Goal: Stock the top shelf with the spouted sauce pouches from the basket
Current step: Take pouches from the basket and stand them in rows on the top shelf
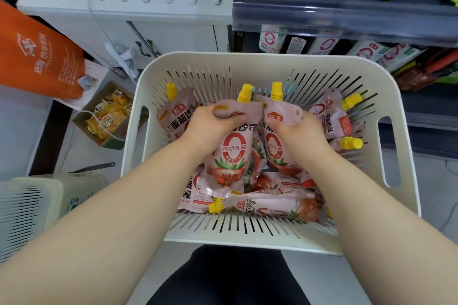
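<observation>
1. Current step: pick-up. You are reaching both hands into the slotted basket (272, 62), which sits in front of your knees and holds a pile of sauce pouches.
2. Left hand (210, 124): fingers curled closed over the upper part of the left pouch (230, 156), just below its yellow spout (244, 93).
3. Right hand (297, 129): fingers closed on the top corner of the right pouch (275, 146), beside its yellow spout (276, 91). The two held pouches stand upright, side by side and touching.
4. Remaining stock: several more pouches lie loose around and beneath, one flat pouch (272, 207) near the basket's near wall.
5. Next move, as judged: lift both pouches clear without snagging neighbours, then raise them toward the shelf (347, 15) at upper right. Whether this is the top shelf cannot be told from this view.
6. Keep spouts upward so the pouches can stand in line.
</observation>
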A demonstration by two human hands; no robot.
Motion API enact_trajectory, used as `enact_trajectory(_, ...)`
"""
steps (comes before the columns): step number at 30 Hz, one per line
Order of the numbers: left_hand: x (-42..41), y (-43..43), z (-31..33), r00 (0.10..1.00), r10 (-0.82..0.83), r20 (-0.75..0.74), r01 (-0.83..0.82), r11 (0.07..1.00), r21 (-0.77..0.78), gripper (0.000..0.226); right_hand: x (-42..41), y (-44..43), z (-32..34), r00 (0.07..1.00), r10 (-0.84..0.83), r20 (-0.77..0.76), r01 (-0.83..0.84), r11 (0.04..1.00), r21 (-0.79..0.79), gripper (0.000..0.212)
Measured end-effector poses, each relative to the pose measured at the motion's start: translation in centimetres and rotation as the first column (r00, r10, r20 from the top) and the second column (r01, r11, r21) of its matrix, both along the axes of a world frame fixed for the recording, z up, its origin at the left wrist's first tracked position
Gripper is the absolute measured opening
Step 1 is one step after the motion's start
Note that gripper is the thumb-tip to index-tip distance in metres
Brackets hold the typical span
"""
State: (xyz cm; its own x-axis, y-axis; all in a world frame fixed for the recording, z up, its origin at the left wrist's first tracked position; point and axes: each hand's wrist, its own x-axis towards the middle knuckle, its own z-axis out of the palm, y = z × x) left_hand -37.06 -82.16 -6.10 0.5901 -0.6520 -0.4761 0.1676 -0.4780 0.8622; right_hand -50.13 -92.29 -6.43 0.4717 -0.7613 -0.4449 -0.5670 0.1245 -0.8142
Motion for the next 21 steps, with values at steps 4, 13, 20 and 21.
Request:
enact_trajectory(4,-0.2,0.5,0.9,1.0,-0.009,-0.023,0.011,0.998,0.066,0.009,0.3,0.5,0.2,0.997,-0.03,-0.067,0.029,0.999,-0.015,0.02)
enact_trajectory(13,0.1,1.7,5.6,0.975,0.023,0.222,-0.031,0.999,0.033,0.01,-0.7,1.8,6.1,0.962,-0.263,0.076,0.267,0.962,-0.049,0.031)
enact_trajectory(20,-0.1,0.7,11.3,0.995,0.074,0.069,-0.056,0.968,-0.243,0.006,-1.9,2.0,13.3,0.889,-0.354,0.29,0.412,0.895,-0.171,0.042)
enact_trajectory(21,-0.3,0.6,12.1,0.996,0.062,0.06,-0.044,0.962,-0.269,0.006,-2.5,2.0,14.3,0.879,-0.358,0.316,0.428,0.883,-0.191,0.043)
